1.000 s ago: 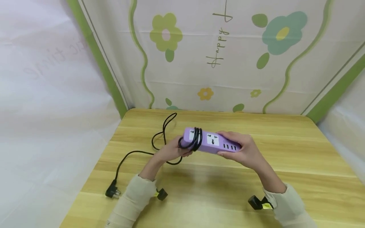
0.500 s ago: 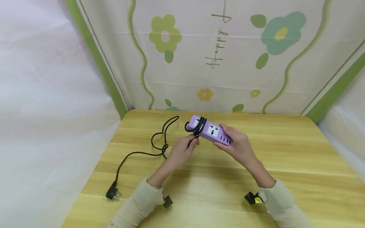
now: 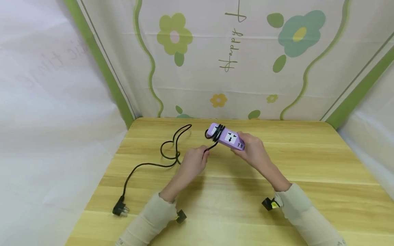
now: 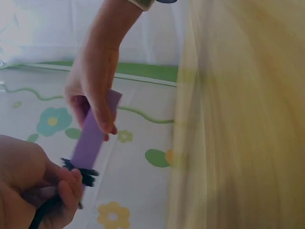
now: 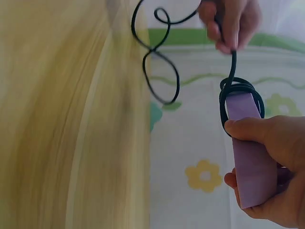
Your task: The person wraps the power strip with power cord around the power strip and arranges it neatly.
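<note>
A purple power strip (image 3: 226,137) with white socket panels and USB ports is held above the table, its far-left end raised. My right hand (image 3: 253,150) grips its right end, thumb along one side and fingers on the other in the right wrist view. Several turns of black power cord (image 3: 218,132) wrap the strip's left part. Between the fingers of my left hand (image 3: 194,162) runs the cord, a short stretch leading from the hand up to the wrapped turns. Loose cord (image 3: 163,165) trails across the table to a black plug (image 3: 120,206) at the left.
The light wooden table (image 3: 246,218) lies under both hands. A white cloth backdrop (image 3: 197,75) with printed flowers stands at its far edge, and white cloth walls (image 3: 55,119) flank it on either side. Small black devices (image 3: 181,216) sit at the wrists.
My left hand has come away from beneath the strip and now pulls the cord out to the lower left. The strip has tilted, its left end higher, and my right hand has shifted left.
</note>
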`<state>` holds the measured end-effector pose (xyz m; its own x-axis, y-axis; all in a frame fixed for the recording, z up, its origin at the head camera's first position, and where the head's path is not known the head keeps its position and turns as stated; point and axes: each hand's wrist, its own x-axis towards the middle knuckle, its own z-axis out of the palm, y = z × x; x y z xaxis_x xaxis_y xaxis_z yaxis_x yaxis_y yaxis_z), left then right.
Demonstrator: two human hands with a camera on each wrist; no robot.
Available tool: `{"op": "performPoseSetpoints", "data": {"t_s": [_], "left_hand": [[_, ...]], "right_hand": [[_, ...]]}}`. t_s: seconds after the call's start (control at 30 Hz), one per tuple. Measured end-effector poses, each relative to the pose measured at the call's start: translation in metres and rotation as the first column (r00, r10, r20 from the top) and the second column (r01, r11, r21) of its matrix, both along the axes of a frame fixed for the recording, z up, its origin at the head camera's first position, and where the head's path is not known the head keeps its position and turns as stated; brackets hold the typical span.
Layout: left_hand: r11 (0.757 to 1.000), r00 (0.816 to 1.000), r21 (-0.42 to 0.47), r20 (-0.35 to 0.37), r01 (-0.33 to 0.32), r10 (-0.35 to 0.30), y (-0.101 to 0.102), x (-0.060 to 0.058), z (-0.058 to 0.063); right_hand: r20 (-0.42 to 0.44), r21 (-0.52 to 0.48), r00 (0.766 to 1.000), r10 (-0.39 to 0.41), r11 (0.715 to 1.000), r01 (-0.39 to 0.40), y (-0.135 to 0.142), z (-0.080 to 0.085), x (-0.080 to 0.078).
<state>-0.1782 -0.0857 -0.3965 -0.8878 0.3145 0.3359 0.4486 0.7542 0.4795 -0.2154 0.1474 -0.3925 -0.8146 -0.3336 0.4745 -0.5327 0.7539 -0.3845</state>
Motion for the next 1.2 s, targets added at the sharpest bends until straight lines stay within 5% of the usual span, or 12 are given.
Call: {"op": "performPoseSetpoints", "data": {"t_s": [0.1, 0.33, 0.6, 0.8, 0.93, 1.2], "left_hand": [[0.984, 0.996, -0.178, -0.09, -0.028, 0.012, 0.002, 0.004, -0.001], [0.881, 0.968, -0.455, -0.252, -0.129, 0.011, 0.001, 0.013, 0.003], [0.895, 0.954, -0.444, -0.286, -0.049, -0.089, -0.013, 0.023, 0.02], [0.874, 0.864, -0.483, -0.462, -0.055, -0.201, -0.021, 0.017, 0.032], [0.853, 0.833, -0.521, -0.482, -0.025, -0.271, -0.025, 0.008, 0.042], [0.812, 0.833, -0.566, -0.376, 0.139, -0.405, -0.03, -0.006, 0.057]], "right_hand": [[0.001, 0.031, 0.999, -0.039, 0.999, 0.039, 0.003, -0.002, -0.005], [-0.032, 0.082, 0.997, -0.076, 0.994, 0.079, 0.012, 0.001, -0.009], [0.01, 0.128, 0.999, -0.043, 0.991, 0.041, 0.012, -0.004, -0.008], [0.028, 0.222, 1.0, 0.009, 0.975, -0.015, 0.002, -0.012, -0.001], [0.034, 0.27, 0.998, 0.046, 0.961, -0.054, -0.006, -0.016, 0.007], [-0.015, 0.38, 0.978, 0.206, 0.906, -0.185, -0.019, -0.018, 0.025]]}}
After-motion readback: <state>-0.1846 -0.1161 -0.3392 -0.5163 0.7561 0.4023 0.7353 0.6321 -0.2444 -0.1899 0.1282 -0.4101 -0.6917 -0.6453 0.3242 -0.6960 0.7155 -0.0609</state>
